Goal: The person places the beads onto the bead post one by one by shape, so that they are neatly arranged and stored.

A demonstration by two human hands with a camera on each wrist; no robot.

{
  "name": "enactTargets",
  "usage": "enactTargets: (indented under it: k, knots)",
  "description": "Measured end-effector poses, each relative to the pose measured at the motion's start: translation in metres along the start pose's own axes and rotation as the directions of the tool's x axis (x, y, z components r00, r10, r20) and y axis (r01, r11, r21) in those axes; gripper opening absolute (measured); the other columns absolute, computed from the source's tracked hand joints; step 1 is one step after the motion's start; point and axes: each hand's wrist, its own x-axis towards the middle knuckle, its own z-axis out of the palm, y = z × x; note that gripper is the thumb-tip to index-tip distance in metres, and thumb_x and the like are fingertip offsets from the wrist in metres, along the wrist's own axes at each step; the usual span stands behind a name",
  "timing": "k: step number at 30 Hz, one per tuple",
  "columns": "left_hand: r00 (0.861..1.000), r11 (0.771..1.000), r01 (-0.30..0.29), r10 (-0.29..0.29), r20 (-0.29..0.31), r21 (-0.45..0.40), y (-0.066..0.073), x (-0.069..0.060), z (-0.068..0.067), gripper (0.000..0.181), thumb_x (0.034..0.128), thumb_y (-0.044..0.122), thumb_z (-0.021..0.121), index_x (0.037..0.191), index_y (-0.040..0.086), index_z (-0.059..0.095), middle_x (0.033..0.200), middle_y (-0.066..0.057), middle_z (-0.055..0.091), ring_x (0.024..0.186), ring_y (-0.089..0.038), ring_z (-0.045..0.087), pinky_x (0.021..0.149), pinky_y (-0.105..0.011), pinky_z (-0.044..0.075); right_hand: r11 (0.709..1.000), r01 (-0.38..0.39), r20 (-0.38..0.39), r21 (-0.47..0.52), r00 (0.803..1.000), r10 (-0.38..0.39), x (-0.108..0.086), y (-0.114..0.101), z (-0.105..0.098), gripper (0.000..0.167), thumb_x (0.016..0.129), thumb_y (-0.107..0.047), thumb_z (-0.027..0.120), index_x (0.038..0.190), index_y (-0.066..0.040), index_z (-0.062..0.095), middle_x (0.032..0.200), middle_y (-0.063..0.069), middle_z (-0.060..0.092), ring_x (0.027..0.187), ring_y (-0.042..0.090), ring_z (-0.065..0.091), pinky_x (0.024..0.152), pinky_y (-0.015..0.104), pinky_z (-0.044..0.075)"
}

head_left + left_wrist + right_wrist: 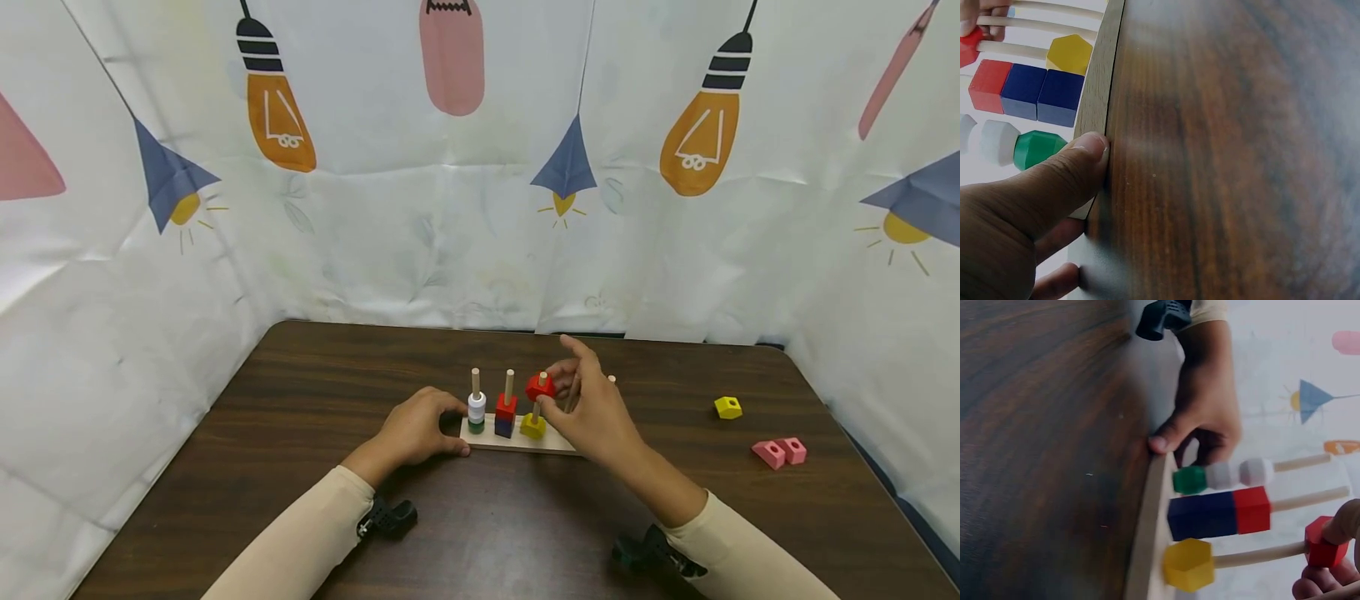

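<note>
A wooden peg board (517,444) with several upright pegs lies on the table. My left hand (420,427) grips its left end, thumb on the front edge. My right hand (596,412) pinches a red hexagonal block (1324,542) around the upper part of the third peg, with the peg tip poking out above it. A yellow hexagonal block (1188,565) sits at that peg's foot, apart from the red one. The second peg bears dark blue blocks (1060,98) below a red square block (990,86). White beads (476,407) top a green bead (1038,149) on the first peg.
Off to the right on the brown table (300,517) lie a yellow block (727,407) and two pink blocks (780,452) with holes. A patterned white cloth (450,250) hangs behind the table. Pegs to the right are partly hidden by my right hand.
</note>
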Motion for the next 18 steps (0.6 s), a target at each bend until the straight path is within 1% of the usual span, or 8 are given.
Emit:
enactTargets:
  k: [2, 4, 7, 10, 13, 18]
  knots:
    - [1.0, 1.0, 0.005, -0.005, 0.001, -0.004, 0.0, 0.0, -0.001, 0.051, 0.0694, 0.042, 0.096, 0.114, 0.025, 0.077, 0.119, 0.004, 0.069, 0.12, -0.021, 0.058, 0.093, -0.048, 0.051, 0.999, -0.027, -0.004, 0.037, 1.0, 0.027, -0.002, 0.003, 0.004, 0.095, 0.083, -0.002, 0.083, 0.156, -0.001, 0.022, 0.109, 0.006, 0.067, 0.089, 0.017, 0.066, 0.078, 0.034, 0.057]
    - [1.0, 1.0, 0.008, -0.008, 0.002, -0.006, 0.0, 0.0, -0.001, 0.05, 0.0691, 0.041, 0.096, 0.113, 0.025, 0.077, 0.118, 0.005, 0.069, 0.12, -0.021, 0.058, 0.093, -0.047, 0.052, 0.996, -0.065, 0.002, 0.067, 0.998, 0.065, -0.005, 0.007, 0.008, 0.102, 0.082, -0.001, 0.084, 0.158, -0.002, 0.015, 0.106, 0.005, 0.067, 0.086, 0.018, 0.066, 0.079, 0.035, 0.057]
    - [1.0, 1.0, 0.011, -0.011, 0.002, -0.007, 0.0, 0.001, -0.001, 0.05, 0.0688, 0.041, 0.096, 0.112, 0.025, 0.077, 0.117, 0.005, 0.069, 0.119, -0.02, 0.059, 0.091, -0.047, 0.052, 0.99, -0.094, 0.007, 0.105, 0.996, 0.094, -0.008, 0.013, 0.015, 0.108, 0.081, 0.002, 0.084, 0.159, -0.003, 0.01, 0.101, 0.005, 0.067, 0.083, 0.017, 0.066, 0.078, 0.034, 0.058]
    - [1.0, 1.0, 0.011, -0.011, 0.001, -0.002, 0.0, 0.001, -0.001, 0.05, 0.0687, 0.042, 0.096, 0.112, 0.025, 0.077, 0.117, 0.005, 0.069, 0.119, -0.02, 0.059, 0.091, -0.047, 0.052, 0.986, -0.119, 0.021, 0.112, 0.993, 0.118, -0.011, 0.019, 0.021, 0.111, 0.08, 0.003, 0.084, 0.159, -0.003, 0.008, 0.101, 0.005, 0.066, 0.083, 0.017, 0.065, 0.078, 0.033, 0.059]
    - [1.0, 1.0, 0.012, -0.012, 0.001, 0.0, 0.0, 0.001, -0.001, 0.05, 0.0686, 0.042, 0.096, 0.112, 0.026, 0.076, 0.118, 0.005, 0.069, 0.119, -0.02, 0.058, 0.091, -0.048, 0.052, 0.987, -0.131, 0.035, 0.097, 0.991, 0.128, -0.014, 0.024, 0.026, 0.111, 0.079, 0.004, 0.085, 0.159, -0.003, 0.008, 0.101, 0.005, 0.065, 0.083, 0.018, 0.065, 0.078, 0.033, 0.058]
    - [1.0, 1.0, 0.01, -0.01, -0.003, 0.0, 0.0, 0.001, 0.0, 0.05, 0.0684, 0.042, 0.096, 0.111, 0.026, 0.076, 0.117, 0.006, 0.069, 0.119, -0.02, 0.058, 0.091, -0.048, 0.052, 0.99, -0.121, 0.041, 0.072, 0.992, 0.118, -0.016, 0.028, 0.03, 0.109, 0.079, 0.004, 0.084, 0.158, -0.001, 0.009, 0.101, 0.005, 0.066, 0.084, 0.018, 0.065, 0.078, 0.033, 0.057]
